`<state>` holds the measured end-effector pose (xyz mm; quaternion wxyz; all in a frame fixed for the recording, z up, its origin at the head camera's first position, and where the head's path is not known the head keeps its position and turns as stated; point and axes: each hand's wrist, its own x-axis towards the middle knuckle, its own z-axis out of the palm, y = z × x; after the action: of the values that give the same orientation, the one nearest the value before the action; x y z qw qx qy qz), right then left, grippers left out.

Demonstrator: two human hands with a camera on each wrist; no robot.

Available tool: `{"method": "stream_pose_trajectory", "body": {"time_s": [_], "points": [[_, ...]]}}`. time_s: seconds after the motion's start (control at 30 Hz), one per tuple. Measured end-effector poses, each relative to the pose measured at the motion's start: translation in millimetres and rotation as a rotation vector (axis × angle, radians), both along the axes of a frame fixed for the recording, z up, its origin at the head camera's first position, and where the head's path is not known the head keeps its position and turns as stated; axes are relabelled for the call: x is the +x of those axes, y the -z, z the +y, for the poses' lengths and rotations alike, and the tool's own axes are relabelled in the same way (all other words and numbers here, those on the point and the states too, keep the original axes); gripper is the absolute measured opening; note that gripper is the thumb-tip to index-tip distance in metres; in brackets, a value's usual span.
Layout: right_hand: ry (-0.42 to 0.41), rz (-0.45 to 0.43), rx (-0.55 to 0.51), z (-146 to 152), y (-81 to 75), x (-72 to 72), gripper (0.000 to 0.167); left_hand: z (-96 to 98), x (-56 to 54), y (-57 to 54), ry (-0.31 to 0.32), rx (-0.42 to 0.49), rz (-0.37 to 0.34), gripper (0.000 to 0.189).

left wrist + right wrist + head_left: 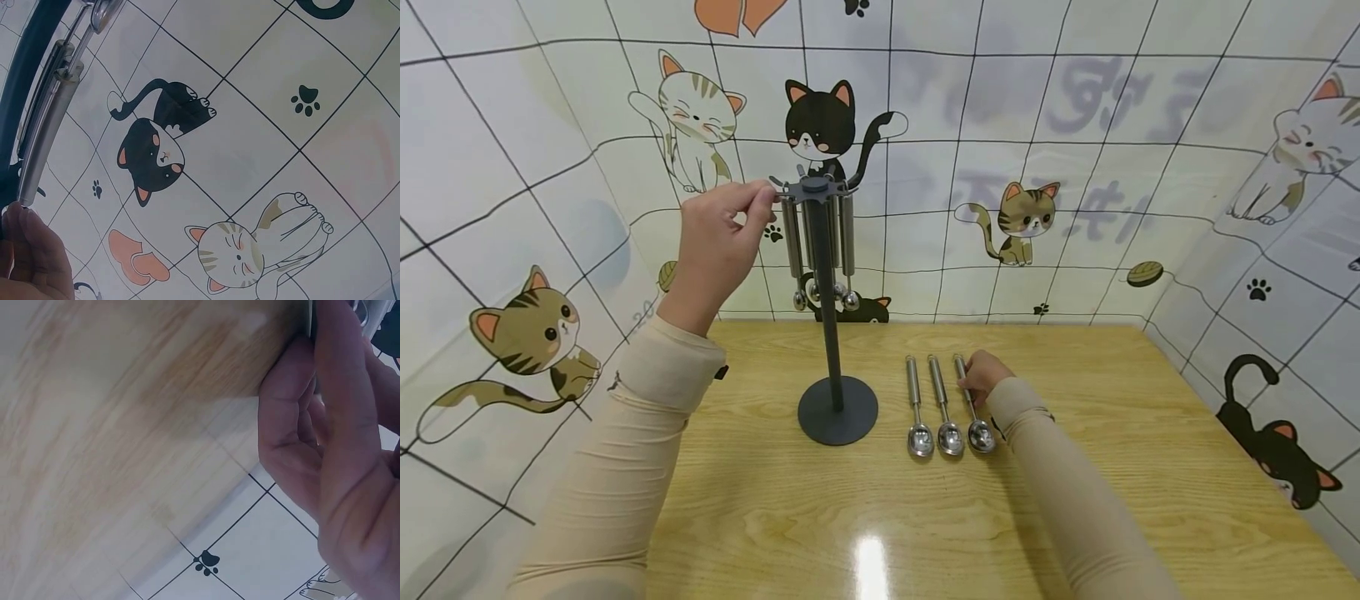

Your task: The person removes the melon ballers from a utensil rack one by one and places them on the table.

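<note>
- Fingers of the right hand [987, 377] pinch the right-end spoon [981, 437] on the tabletop [1075, 358].
- The left hand [718, 242] seems to pinch the rack [838, 410] near its top.
- Looks part done: hanging spoons [847, 237] up there, three spoons [951, 438] left flat below.

The table [760, 517] leaves passing room in front; behind, the stand [830, 337] and spoons [951, 440] obstruct.

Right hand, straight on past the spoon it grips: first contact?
The right hand would likely meet the middle spoon's handle, just left of the rightmost spoon it grips; depth is unclear.
</note>
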<state>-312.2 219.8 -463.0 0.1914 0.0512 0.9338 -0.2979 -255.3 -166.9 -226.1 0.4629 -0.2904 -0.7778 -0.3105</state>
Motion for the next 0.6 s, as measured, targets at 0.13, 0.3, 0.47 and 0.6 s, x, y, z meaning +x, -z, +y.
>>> {"method": "stream_pose_trajectory", "body": {"time_s": [0.13,0.3,0.47,0.6], "points": [[-0.003,-0.003,-0.028,3,-0.5,3.0,0.052,2.0,0.7,-1.1,-0.003,0.006,-0.01,0.036],[-0.036,0.031,0.007,12,-4.4,4.7,0.047,4.1,2.3,-3.0,-0.003,0.004,-0.018,0.036],[-0.025,0.063,0.0,14,-19.4,7.7,0.05,4.3,3.6,-3.9,-0.011,0.004,-0.031,0.036],[-0.001,0.072,-0.132,5,-41.8,9.4,0.052,2.9,4.2,-2.9,-0.023,0.007,-0.036,0.036]]}}
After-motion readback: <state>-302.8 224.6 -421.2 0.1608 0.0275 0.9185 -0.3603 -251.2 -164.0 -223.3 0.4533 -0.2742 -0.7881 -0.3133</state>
